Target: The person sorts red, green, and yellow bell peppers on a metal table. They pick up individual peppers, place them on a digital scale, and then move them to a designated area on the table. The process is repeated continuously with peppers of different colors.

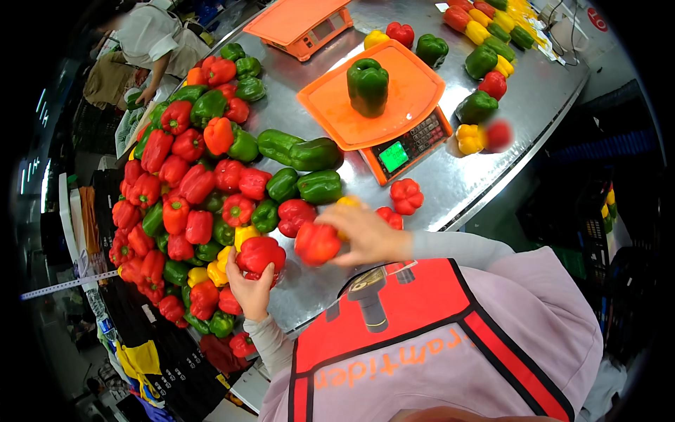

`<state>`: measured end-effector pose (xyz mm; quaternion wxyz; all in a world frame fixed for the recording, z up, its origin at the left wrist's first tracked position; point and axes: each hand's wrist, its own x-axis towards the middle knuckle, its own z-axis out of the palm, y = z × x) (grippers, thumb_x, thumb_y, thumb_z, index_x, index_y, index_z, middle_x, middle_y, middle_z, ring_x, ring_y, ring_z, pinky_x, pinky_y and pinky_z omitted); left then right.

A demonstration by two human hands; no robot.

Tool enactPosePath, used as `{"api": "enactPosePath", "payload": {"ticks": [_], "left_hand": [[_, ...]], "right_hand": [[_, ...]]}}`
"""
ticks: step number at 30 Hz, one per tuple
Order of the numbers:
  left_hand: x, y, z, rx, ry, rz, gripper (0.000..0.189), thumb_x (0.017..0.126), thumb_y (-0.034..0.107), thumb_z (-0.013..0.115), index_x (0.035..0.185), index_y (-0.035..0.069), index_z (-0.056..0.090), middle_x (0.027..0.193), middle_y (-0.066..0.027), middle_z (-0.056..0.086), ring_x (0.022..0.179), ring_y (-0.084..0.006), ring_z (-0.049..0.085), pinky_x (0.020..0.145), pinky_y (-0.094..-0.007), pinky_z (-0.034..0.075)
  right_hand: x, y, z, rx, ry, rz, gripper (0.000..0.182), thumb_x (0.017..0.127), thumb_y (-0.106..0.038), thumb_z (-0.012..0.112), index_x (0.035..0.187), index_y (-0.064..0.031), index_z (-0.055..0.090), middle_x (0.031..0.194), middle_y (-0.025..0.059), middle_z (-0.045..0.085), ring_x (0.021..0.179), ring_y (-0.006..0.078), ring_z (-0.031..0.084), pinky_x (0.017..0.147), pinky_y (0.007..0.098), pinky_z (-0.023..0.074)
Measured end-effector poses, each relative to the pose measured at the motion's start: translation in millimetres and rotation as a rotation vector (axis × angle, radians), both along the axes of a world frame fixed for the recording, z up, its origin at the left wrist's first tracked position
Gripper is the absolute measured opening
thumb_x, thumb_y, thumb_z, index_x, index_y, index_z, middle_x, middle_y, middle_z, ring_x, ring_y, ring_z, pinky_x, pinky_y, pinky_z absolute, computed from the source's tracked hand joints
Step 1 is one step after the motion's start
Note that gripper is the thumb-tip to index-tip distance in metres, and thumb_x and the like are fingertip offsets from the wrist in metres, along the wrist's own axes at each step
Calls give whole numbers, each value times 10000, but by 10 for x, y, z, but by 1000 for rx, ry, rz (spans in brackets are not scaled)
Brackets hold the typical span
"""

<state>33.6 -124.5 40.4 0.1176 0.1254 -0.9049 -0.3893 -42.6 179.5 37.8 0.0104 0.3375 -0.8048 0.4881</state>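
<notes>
My left hand (250, 289) grips a red bell pepper (261, 255) at the near edge of the big pepper heap (176, 213). Blurred by motion, my right hand (366, 232) holds another red bell pepper (317, 243) just to the right of it. A yellow pepper (348, 201) shows partly behind my right fingers. Past my hands stands a digital scale with an orange pan (321, 105) and a lit green display (394, 156). One green bell pepper (367, 87) stands upright on that pan. Several green peppers (319, 186) lie between the heap and the scale.
A metal table (295, 295) carries everything. Loose red peppers (406, 196) sit near the scale's front. Mixed peppers (477, 107) form a row along the right side. A second orange scale (298, 21) stands at the back. Another person (153, 37) is at the far left.
</notes>
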Motion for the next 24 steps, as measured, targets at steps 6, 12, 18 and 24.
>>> {"api": "enactPosePath", "payload": {"ticks": [6, 12, 18, 24], "left_hand": [[168, 112, -504, -67, -46, -17, 835, 642, 204, 856, 1354, -4, 474, 1291, -191, 525, 1187, -355, 529, 1022, -426, 426], [68, 388, -433, -233, -120, -82, 887, 627, 242, 872, 1380, 17, 458, 1307, -215, 520, 1221, -401, 487, 1035, -461, 402], [45, 352, -216, -308, -38, -75, 846, 689, 266, 853, 1386, -7, 456, 1331, -225, 521, 1216, -397, 499, 1029, -456, 405], [-150, 656, -128, -199, 80, -234, 643, 737, 219, 814, 1282, -3, 552, 1256, -184, 589, 1143, -366, 547, 988, -435, 436]], "right_hand": [[-425, 1011, 418, -142, 14, -479, 756, 653, -227, 857, 1297, -28, 514, 1181, 132, 593, 1075, 273, 582, 948, 388, 467], [-421, 1396, 318, -241, -80, -632, 771, 685, -180, 855, 1334, -4, 479, 1196, 116, 585, 1115, 218, 561, 987, 338, 438], [-510, 1322, 271, -215, -71, -661, 782, 671, -218, 865, 1322, -4, 488, 1206, 139, 584, 1122, 242, 572, 982, 352, 450], [-575, 1345, 232, -173, -27, -665, 779, 666, -221, 870, 1316, -6, 499, 1216, 149, 585, 1083, 248, 601, 943, 353, 484]]}}
